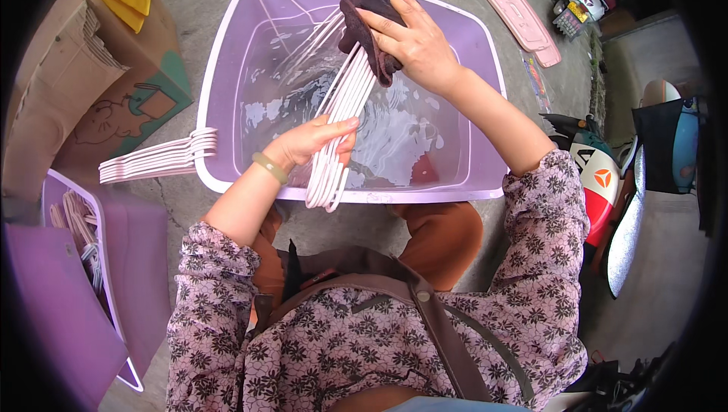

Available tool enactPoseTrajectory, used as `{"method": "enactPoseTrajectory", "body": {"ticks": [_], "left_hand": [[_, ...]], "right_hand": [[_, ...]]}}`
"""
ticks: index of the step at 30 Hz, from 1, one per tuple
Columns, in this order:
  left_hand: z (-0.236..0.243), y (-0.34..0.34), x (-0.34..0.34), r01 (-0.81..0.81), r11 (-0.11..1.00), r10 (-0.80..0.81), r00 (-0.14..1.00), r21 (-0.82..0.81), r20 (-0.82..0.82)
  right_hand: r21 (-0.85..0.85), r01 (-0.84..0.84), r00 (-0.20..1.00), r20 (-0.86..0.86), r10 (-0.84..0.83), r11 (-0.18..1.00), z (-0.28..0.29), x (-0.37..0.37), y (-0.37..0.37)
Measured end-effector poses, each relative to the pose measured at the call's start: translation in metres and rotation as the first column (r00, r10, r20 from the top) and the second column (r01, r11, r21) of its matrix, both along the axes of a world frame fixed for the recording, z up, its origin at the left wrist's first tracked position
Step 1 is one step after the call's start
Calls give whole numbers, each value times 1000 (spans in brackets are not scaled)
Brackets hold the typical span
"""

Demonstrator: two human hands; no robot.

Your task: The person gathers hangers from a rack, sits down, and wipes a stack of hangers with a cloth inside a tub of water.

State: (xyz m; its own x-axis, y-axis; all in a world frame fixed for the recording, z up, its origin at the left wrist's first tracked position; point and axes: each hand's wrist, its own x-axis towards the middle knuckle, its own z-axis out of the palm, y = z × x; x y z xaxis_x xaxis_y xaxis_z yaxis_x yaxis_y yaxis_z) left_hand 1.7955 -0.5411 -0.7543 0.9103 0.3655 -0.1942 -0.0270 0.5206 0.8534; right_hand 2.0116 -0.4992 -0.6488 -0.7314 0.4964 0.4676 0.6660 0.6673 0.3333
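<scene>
My left hand point(315, 141) grips a bunch of white clothes hangers point(345, 108) near their lower ends, over a lilac plastic tub point(227, 40) holding shallow water. My right hand point(413, 36) presses a dark brown cloth point(368, 21) against the upper part of the same hangers. The hangers slant from the tub's near rim up toward its far left corner, where their wire hooks point(277, 2) stick out. A green bangle point(270, 167) sits on my left wrist.
Another stack of white hangers point(159, 158) rests on the tub's left rim. A cardboard box point(91, 93) stands at left, a second purple bin with hangers point(76, 237) at lower left. Pink lid point(519, 17) and parked scooters point(599, 177) lie to the right on concrete.
</scene>
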Motion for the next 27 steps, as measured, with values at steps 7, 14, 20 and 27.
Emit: {"method": "enactPoseTrajectory", "body": {"ticks": [7,14,20,27], "left_hand": [[-3,-5,3,2,996,4,998,86,-59],[11,-9,2,58,973,-20,985,223,-171],[6,-5,1,1,969,35,989,246,-143],[5,-5,-9,67,980,-42,990,189,-132]], "right_hand": [[-111,-28,997,72,36,993,-25,-19,-40],[-50,-193,977,80,197,980,-33,0,-26],[-39,-37,995,89,40,999,-6,29,4],[-740,-389,772,-587,-244,549,-13,57,16]]}}
